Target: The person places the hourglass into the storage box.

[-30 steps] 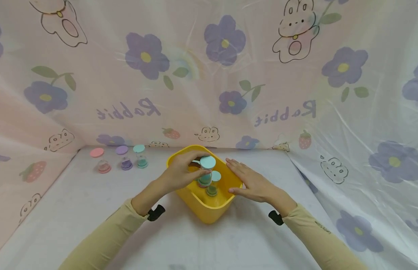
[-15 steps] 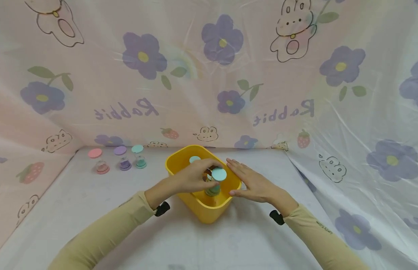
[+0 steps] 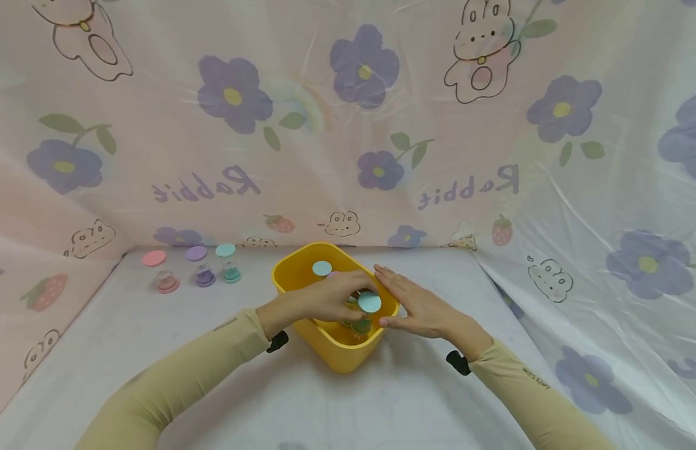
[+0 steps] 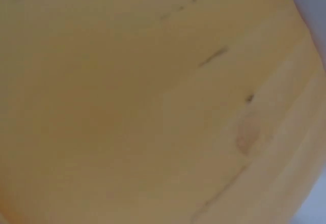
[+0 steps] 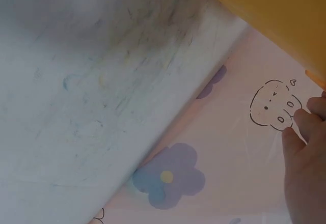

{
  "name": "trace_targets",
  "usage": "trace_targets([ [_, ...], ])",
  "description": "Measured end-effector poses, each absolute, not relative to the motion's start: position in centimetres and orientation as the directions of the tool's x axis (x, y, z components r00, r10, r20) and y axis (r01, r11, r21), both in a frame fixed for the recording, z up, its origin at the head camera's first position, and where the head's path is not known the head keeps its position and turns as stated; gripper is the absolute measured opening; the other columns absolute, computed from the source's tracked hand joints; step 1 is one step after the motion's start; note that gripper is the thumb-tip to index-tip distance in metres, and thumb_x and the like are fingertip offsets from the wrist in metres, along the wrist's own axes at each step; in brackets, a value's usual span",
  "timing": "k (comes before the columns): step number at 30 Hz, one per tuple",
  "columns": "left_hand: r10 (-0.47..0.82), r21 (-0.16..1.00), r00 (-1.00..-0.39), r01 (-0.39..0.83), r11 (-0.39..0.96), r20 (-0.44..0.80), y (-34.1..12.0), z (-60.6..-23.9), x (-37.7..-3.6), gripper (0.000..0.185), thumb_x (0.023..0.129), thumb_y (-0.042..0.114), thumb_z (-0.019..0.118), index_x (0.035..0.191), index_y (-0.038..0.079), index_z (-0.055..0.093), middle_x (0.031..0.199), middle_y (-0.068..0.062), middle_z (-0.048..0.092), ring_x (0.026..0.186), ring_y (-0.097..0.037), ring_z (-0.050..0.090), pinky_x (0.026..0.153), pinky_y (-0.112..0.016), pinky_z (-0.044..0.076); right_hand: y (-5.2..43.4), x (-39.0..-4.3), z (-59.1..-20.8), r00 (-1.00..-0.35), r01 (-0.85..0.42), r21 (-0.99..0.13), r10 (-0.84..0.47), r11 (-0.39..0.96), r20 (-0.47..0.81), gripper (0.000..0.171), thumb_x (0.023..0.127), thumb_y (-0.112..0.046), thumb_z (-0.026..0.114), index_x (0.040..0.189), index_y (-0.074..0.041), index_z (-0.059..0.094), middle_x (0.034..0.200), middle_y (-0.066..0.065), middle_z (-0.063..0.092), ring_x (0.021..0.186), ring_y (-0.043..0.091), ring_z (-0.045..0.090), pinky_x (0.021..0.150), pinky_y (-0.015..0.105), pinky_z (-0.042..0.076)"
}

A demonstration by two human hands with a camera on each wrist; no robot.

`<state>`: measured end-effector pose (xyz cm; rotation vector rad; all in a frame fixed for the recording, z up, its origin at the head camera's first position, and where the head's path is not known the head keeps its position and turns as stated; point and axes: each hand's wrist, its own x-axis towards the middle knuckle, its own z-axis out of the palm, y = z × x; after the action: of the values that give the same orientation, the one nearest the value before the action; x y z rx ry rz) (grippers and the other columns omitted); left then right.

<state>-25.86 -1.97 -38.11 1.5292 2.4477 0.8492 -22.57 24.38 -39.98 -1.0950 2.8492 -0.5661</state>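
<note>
While L hand (image 3: 325, 299) grips timer (image 3: 366, 310) in bin (image 3: 303, 284), fingers hide its body | R hand (image 3: 417, 306) flat on rim (relaxed) | 3 timers (image 3: 196, 267) outside, 1 cap (image 3: 322, 268) behind.

Yellow tub (image 3: 303, 284) on a white counter (image 3: 157, 350), light-blue lids (image 3: 370, 302) inside it, pink (image 3: 154, 258), purple (image 3: 197, 253) and teal (image 3: 225, 250) caps on the small jars at the left, pale pink sheet (image 3: 303, 156) printed with purple flowers, strawberries and outlined rabbits, beige sleeves (image 3: 185, 381).
</note>
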Motion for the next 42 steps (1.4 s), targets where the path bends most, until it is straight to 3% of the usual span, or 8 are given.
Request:
trace_targets([
  [10,0.885,0.427,-0.446,0.832,0.354,0.135,-1.1,-38.5,-26.7,0.043,0.092,0.016,0.082,0.132,0.010,0.068,0.139,-0.002,0.064,0.131,-0.018,0.058,0.113,-0.028,0.046,24.3,-22.6,-40.2,-0.745,-0.647,-0.353,-0.659,0.676,0.105,0.094,0.099,-0.057,0.062,0.168,-0.017,0.013,0.175,0.000,0.009,0.159,0.030,0.016,0.125,0.060,0.023],
  [14,0.896,0.410,-0.420,0.849,0.333,0.142,-0.8,-38.6,-27.0,0.042,0.092,0.016,0.082,0.131,0.009,0.068,0.136,-0.003,0.065,0.131,-0.019,0.058,0.114,-0.029,0.045,24.4,-22.5,-40.2,-0.745,-0.648,-0.354,-0.658,0.674,0.110,0.094,0.099,-0.057,0.063,0.168,-0.016,0.013,0.175,0.001,0.010,0.159,0.029,0.016,0.126,0.059,0.022],
  [18,0.903,0.382,-0.405,0.864,0.328,0.141,-0.7,-38.8,-27.2,0.040,0.091,0.019,0.083,0.128,0.011,0.069,0.131,0.000,0.068,0.125,-0.017,0.061,0.110,-0.030,0.046,24.4,-22.6,-40.3,-0.745,-0.647,-0.359,-0.658,0.673,0.111,0.094,0.099,-0.057,0.063,0.168,-0.017,0.013,0.175,0.000,0.010,0.159,0.028,0.015,0.126,0.058,0.022],
  [24,0.901,0.339,-0.422,0.866,0.367,0.101,-0.5,-39.3,-27.5,0.039,0.092,0.027,0.083,0.128,0.020,0.071,0.128,0.009,0.070,0.118,-0.008,0.060,0.090,-0.030,0.039,24.4,-22.6,-40.4,-0.747,-0.644,-0.360,-0.655,0.675,0.109,0.094,0.099,-0.056,0.063,0.168,-0.017,0.014,0.175,-0.001,0.009,0.159,0.027,0.014,0.126,0.058,0.022],
  [33,0.895,0.329,-0.439,0.859,0.392,0.080,-0.5,-39.2,-27.3,0.043,0.091,0.028,0.083,0.131,0.020,0.071,0.132,0.007,0.069,0.123,-0.013,0.060,0.087,-0.031,0.035,24.4,-22.5,-40.2,-0.749,-0.642,-0.361,-0.654,0.676,0.106,0.094,0.099,-0.056,0.063,0.168,-0.016,0.014,0.175,0.000,0.009,0.159,0.028,0.015,0.126,0.059,0.022],
  [42,0.890,0.290,-0.451,0.862,0.415,0.064,-0.5,-39.3,-27.3,0.047,0.091,0.033,0.082,0.135,0.022,0.069,0.140,0.005,0.065,0.131,-0.019,0.056,0.091,-0.034,0.035,24.4,-22.5,-40.4,-0.751,-0.642,-0.352,-0.651,0.681,0.109,0.094,0.099,-0.056,0.062,0.168,-0.017,0.013,0.175,0.001,0.009,0.159,0.029,0.016,0.126,0.059,0.023],
])
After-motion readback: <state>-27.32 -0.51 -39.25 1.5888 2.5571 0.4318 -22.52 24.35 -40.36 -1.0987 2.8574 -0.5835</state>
